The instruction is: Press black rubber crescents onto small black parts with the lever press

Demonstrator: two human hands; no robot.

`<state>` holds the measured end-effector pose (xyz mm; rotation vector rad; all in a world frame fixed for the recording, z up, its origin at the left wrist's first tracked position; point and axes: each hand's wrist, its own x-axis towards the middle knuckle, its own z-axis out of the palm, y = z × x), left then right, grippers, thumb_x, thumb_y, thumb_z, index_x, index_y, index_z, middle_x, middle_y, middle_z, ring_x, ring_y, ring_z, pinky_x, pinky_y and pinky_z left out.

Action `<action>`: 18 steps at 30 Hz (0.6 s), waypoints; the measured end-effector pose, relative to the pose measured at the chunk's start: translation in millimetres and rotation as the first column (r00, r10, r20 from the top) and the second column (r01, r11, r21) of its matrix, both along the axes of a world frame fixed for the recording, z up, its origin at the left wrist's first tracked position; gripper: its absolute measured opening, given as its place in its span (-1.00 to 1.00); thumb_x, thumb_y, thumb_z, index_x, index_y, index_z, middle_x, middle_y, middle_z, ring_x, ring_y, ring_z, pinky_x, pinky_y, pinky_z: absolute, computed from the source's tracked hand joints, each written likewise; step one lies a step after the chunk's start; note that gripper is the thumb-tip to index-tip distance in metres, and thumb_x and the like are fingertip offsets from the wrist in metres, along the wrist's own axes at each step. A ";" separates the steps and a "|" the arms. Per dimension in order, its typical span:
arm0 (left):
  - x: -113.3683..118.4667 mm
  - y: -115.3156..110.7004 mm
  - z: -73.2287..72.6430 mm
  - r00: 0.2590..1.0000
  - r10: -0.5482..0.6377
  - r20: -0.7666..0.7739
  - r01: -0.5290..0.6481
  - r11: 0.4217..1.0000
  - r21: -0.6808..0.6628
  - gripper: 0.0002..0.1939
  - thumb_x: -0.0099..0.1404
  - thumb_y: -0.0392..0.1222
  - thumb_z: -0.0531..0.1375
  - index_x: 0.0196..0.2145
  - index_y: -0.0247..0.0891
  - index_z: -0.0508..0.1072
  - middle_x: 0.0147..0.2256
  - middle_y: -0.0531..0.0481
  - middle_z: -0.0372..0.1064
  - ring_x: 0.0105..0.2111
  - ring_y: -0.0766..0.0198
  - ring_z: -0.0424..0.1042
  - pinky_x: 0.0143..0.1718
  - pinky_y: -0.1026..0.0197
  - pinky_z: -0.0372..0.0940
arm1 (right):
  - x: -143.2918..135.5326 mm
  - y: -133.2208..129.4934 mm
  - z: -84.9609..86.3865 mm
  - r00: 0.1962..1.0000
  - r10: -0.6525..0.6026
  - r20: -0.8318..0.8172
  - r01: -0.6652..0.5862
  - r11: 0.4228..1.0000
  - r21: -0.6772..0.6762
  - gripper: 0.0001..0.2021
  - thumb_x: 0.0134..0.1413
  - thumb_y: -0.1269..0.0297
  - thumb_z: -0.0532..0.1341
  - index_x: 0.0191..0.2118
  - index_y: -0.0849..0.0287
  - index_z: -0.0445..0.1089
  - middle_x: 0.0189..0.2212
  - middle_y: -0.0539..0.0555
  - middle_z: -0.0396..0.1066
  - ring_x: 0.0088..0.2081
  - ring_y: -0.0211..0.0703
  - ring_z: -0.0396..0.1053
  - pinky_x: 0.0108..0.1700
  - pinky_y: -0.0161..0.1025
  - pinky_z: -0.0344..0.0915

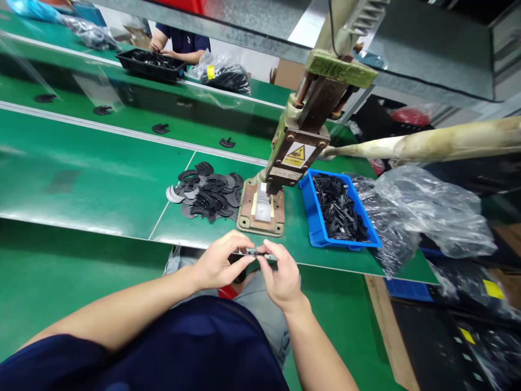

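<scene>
Between my two hands, just off the bench's front edge, is a small black plastic part [255,253], seen edge-on. My left hand [225,259] pinches its left end between thumb and fingers. At the other end, my right hand [280,274] grips it the same way. My fingers cover most of the part, so its full shape is hidden. Straight ahead stands a hand-operated press [295,155] with a flat base plate [260,228]. A heap of black curved pieces [209,190] lies left of the base. To the right, a blue bin [315,220] holds many small black parts [340,209].
The press's long lever [427,142] reaches out to the right. Clear plastic bags [427,201] lie beyond the bin. Several black parts, one a curved piece [227,143], sit on the green strip behind. Across it, a co-worker's hands [163,50] are at a black tray [134,66].
</scene>
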<state>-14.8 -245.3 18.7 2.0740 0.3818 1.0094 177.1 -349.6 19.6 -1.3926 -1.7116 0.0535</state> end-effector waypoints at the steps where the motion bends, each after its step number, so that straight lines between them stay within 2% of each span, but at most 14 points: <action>1: 0.2 -0.6 -0.5 1.000 -0.005 0.000 0.005 1.000 0.000 -0.72 0.40 -0.31 0.27 0.05 -0.17 0.44 -0.11 -0.12 0.48 -0.14 0.19 0.49 -0.13 0.10 0.47 | -0.3 0.5 -0.6 1.000 -0.001 -0.001 0.001 1.000 0.002 -0.37 0.23 0.48 0.26 0.36 0.01 0.18 -0.11 0.09 0.58 -0.10 -0.11 0.55 -0.01 -0.04 0.58; 7: -2.8 2.0 -2.6 1.000 -0.021 0.017 0.021 0.999 0.028 -0.80 0.42 -0.32 0.24 -0.04 -0.14 0.49 -0.17 -0.09 0.53 -0.16 0.19 0.53 -0.11 0.09 0.48 | -3.5 1.3 -3.7 1.000 0.012 -0.014 -0.012 0.999 -0.033 -0.40 0.25 0.43 0.24 0.36 -0.04 0.18 -0.10 0.07 0.59 -0.09 -0.12 0.57 0.00 -0.05 0.58; 9: -3.7 13.6 -2.9 1.000 -0.012 -0.013 0.013 0.999 0.045 -0.84 0.43 -0.30 0.23 -0.07 -0.12 0.51 -0.17 -0.08 0.54 -0.16 0.19 0.54 -0.10 0.09 0.48 | 3.9 3.3 2.2 1.000 0.001 -0.017 -0.003 0.997 -0.076 -0.42 0.24 0.38 0.27 0.33 -0.04 0.21 -0.04 0.09 0.57 -0.02 -0.08 0.55 0.07 -0.01 0.57; 11: -1.4 33.9 -3.1 0.997 0.054 -0.049 -0.051 0.997 0.063 -0.88 0.45 -0.24 0.22 -0.11 -0.13 0.54 -0.17 -0.09 0.55 -0.15 0.18 0.54 -0.08 0.09 0.47 | 22.1 10.3 18.1 0.996 -0.084 -0.035 0.081 0.993 -0.083 -0.47 0.21 0.28 0.32 0.28 0.01 0.28 0.03 0.15 0.52 0.06 -0.02 0.51 0.15 0.07 0.53; 12: 1.7 46.8 -3.3 0.992 0.106 -0.067 -0.101 0.992 0.071 -0.89 0.45 -0.21 0.22 -0.12 -0.15 0.55 -0.17 -0.09 0.56 -0.15 0.18 0.54 -0.07 0.09 0.47 | 35.0 16.1 30.9 0.988 -0.143 -0.064 0.140 0.989 -0.057 -0.48 0.19 0.23 0.34 0.25 0.04 0.30 0.06 0.19 0.48 0.08 0.00 0.49 0.18 0.11 0.50; 14: 12.1 75.4 -4.0 0.973 0.199 -0.115 -0.189 0.978 0.092 -0.86 0.46 -0.17 0.20 -0.12 -0.18 0.57 -0.15 -0.10 0.57 -0.15 0.18 0.54 -0.04 0.10 0.45 | 64.9 31.8 67.3 0.959 -0.219 -0.177 0.233 0.970 0.062 -0.48 0.18 0.13 0.36 0.22 0.08 0.32 0.10 0.22 0.42 0.09 0.00 0.48 0.20 0.12 0.48; 16: 27.4 102.8 -5.2 0.953 0.253 -0.168 -0.234 0.964 0.123 -0.82 0.46 -0.16 0.19 -0.11 -0.20 0.58 -0.13 -0.09 0.58 -0.16 0.18 0.54 -0.02 0.11 0.44 | 92.3 50.0 116.0 0.949 -0.117 -0.294 0.201 0.940 0.274 -0.40 0.16 0.05 0.37 0.25 0.11 0.28 0.15 0.24 0.37 0.17 0.00 0.46 0.23 0.08 0.45; 18: 44.7 124.1 -6.7 0.938 0.265 -0.224 -0.230 0.958 0.170 -0.80 0.46 -0.18 0.18 -0.09 -0.21 0.60 -0.12 -0.09 0.58 -0.14 0.18 0.55 0.00 0.12 0.43 | 109.1 66.4 170.2 0.959 0.039 -0.281 0.091 0.894 0.438 -0.25 0.07 -0.03 0.41 0.31 0.08 0.23 0.23 0.20 0.33 0.28 0.03 0.40 0.25 0.01 0.40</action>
